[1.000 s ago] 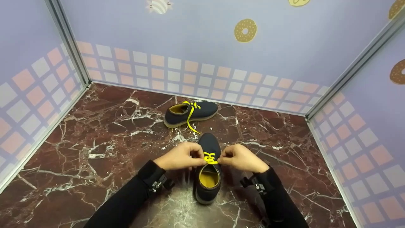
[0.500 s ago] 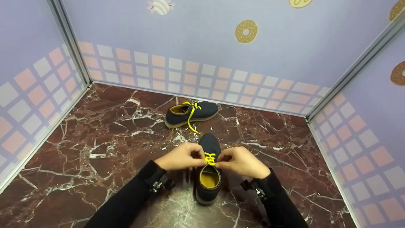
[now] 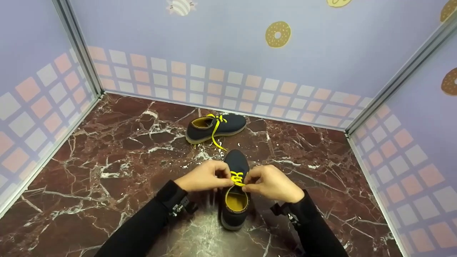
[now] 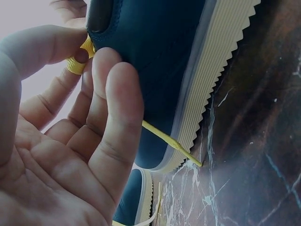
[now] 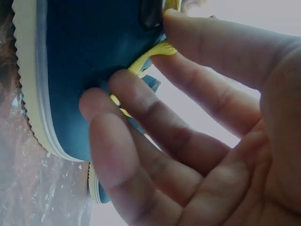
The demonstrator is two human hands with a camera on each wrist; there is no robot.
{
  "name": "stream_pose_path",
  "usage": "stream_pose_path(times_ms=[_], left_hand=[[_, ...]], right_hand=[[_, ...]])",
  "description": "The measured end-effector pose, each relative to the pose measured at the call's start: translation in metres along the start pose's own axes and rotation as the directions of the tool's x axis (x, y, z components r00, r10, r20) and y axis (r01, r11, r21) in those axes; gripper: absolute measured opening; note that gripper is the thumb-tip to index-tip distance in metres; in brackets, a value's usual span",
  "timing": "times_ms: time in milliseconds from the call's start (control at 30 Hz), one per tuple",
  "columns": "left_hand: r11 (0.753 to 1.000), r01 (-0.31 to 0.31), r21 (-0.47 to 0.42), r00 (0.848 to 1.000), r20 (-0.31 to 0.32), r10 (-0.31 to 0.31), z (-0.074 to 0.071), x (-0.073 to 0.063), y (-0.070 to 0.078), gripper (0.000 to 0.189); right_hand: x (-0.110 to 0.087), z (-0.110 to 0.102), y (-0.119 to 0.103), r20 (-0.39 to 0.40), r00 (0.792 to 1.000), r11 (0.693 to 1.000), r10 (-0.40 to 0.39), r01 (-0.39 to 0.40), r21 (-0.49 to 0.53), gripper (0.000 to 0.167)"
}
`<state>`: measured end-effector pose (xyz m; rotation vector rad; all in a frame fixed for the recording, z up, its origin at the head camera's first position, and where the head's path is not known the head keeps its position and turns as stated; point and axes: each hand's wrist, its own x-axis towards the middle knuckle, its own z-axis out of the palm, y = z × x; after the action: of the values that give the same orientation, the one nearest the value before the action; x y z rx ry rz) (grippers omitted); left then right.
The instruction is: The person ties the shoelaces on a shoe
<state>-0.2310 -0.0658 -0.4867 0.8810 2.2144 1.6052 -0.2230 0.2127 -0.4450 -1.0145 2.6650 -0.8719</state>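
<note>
A dark navy shoe (image 3: 237, 160) with a yellow lining stands upright on the floor, toe pointing away. My left hand (image 3: 207, 176) is at the left of its tongue, pinching the yellow shoelace (image 4: 75, 65) between thumb and index finger. On the other side my right hand (image 3: 273, 182) pinches the lace (image 5: 155, 51) near the top of the opening; its other fingers are bent beside the shoe's side. Between the hands, yellow loops (image 3: 236, 175) cross over the tongue. One lace end hangs down the shoe's left side in the left wrist view.
Beyond the toe lies a second navy shoe (image 3: 234, 125), turned sideways, its long yellow lace (image 3: 214, 137) trailing onto the floor. Dark red marbled floor (image 3: 125, 150) with white specks surrounds both. Pale purple panels (image 3: 221, 39) with metal edges enclose the left, back and right.
My right hand has shifted a little inward and toward the heel, its fingertips now closer to the shoe's opening. The left hand and both shoes stay nearly in place.
</note>
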Motion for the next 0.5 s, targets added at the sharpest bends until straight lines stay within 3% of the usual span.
stream_pose_path(times_ms=[167, 500], left_hand=[[1.000, 0.006, -0.001, 1.000, -0.007, -0.006, 0.001, 0.000, 0.000, 0.013], [0.999, 0.035, 0.039, 0.999, -0.027, -0.034, 0.002, 0.000, 0.004, 0.023]], right_hand=[[0.002, -0.002, 0.009, 0.024, 0.999, 0.992, 0.035, -0.038, 0.120, 0.009], [0.008, -0.005, 0.023, 0.049, 0.996, 0.943, 0.069, -0.081, 0.322, 0.006]])
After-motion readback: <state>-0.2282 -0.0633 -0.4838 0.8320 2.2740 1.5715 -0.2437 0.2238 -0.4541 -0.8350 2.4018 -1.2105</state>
